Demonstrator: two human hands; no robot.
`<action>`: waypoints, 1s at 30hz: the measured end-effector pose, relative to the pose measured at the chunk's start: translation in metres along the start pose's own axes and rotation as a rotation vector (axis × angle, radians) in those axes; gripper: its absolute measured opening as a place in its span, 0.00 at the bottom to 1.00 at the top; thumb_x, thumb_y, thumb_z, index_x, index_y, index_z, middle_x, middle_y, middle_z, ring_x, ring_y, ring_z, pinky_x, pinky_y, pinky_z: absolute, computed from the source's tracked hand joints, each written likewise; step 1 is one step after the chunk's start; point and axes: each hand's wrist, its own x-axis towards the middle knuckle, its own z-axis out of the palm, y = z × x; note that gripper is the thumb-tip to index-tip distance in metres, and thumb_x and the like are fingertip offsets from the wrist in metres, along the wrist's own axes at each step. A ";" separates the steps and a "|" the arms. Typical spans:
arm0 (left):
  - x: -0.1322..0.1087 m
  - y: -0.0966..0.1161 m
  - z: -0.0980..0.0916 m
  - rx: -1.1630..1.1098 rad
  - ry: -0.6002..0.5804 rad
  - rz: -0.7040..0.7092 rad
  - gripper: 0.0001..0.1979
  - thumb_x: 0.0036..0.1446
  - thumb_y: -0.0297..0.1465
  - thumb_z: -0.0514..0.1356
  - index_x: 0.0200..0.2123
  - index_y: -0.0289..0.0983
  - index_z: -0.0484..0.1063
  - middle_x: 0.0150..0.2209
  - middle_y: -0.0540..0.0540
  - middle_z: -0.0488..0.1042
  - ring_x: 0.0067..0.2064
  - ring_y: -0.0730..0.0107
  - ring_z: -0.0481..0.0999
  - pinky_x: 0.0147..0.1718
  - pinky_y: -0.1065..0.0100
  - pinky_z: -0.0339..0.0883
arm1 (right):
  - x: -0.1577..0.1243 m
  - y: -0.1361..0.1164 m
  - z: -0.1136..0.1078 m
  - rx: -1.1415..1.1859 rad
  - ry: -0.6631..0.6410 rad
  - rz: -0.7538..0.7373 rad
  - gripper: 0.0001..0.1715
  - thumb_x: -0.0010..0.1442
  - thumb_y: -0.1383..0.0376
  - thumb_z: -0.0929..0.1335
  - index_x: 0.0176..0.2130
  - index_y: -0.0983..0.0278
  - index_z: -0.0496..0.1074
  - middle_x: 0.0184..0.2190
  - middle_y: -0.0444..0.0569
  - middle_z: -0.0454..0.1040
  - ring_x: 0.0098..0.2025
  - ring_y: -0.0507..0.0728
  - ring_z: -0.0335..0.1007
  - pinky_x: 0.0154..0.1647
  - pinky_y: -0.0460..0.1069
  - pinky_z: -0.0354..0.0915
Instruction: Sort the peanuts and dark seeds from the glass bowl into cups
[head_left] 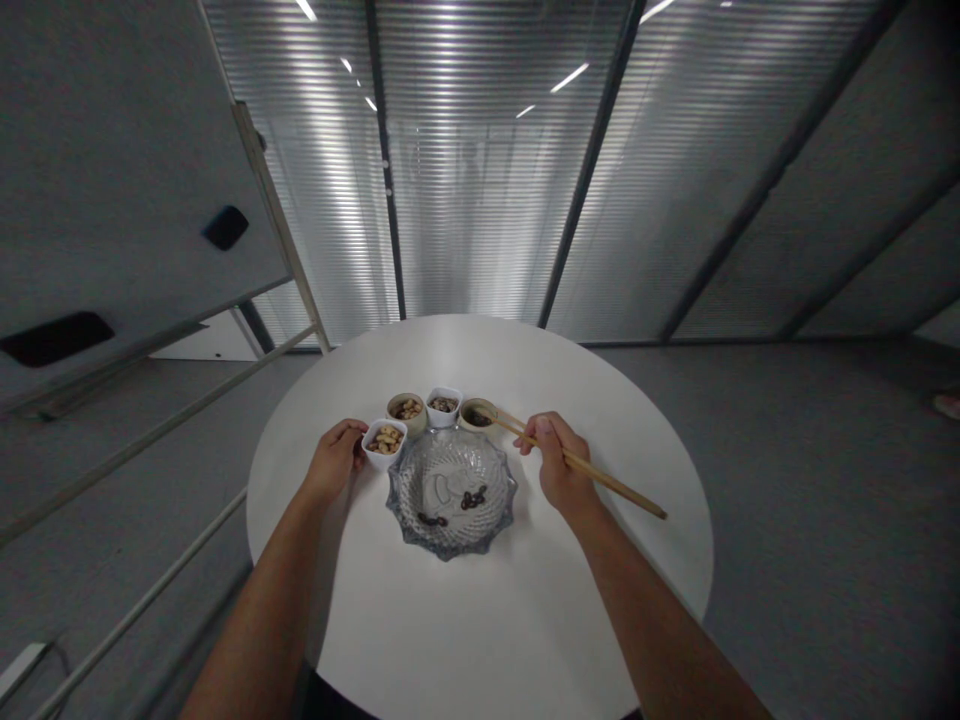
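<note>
My right hand [559, 458] grips a pair of wooden chopsticks [615, 486], their thick ends pointing right. The chopstick tips reach into a tan round bowl [466, 424] with dark bits inside. Beside a white square bowl [384, 462] of peanut-like nuts rests my left hand [335, 462], loosely curved, fingertips at the bowl's left side. Between the hands stands a scalloped clear glass dish [450, 546]. Two small groups of dark brown beans or seeds [474, 497] lie in it.
Behind the dish stand another tan bowl [397, 412] with nuts and a white square bowl [443, 417] with speckled seeds. Everything sits on a round white table [480, 640]. A whiteboard on a metal frame [285, 240] is at the left, glass partitions with blinds behind.
</note>
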 end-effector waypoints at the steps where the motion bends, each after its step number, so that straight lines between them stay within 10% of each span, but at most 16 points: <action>1: 0.000 0.000 0.000 0.002 0.000 0.003 0.11 0.49 0.39 0.62 0.29 0.36 0.74 0.18 0.52 0.68 0.17 0.75 0.61 0.16 0.71 0.52 | 0.000 -0.001 -0.001 0.013 0.006 0.001 0.26 0.72 0.46 0.59 0.31 0.58 0.67 0.24 0.46 0.72 0.30 0.58 0.72 0.36 0.52 0.67; 13: 0.001 -0.001 -0.001 0.010 0.005 -0.020 0.11 0.49 0.38 0.61 0.30 0.36 0.74 0.18 0.53 0.67 0.16 0.75 0.61 0.15 0.72 0.51 | 0.002 -0.008 -0.009 0.379 -0.246 0.232 0.27 0.62 0.46 0.67 0.22 0.61 0.66 0.13 0.41 0.63 0.15 0.52 0.58 0.18 0.48 0.57; 30: -0.001 0.002 0.001 0.003 0.013 -0.015 0.11 0.47 0.38 0.62 0.30 0.36 0.73 0.16 0.53 0.66 0.16 0.75 0.61 0.15 0.72 0.50 | -0.001 -0.001 -0.012 0.278 -0.533 0.213 0.32 0.63 0.41 0.66 0.21 0.61 0.64 0.14 0.40 0.58 0.16 0.50 0.56 0.18 0.46 0.55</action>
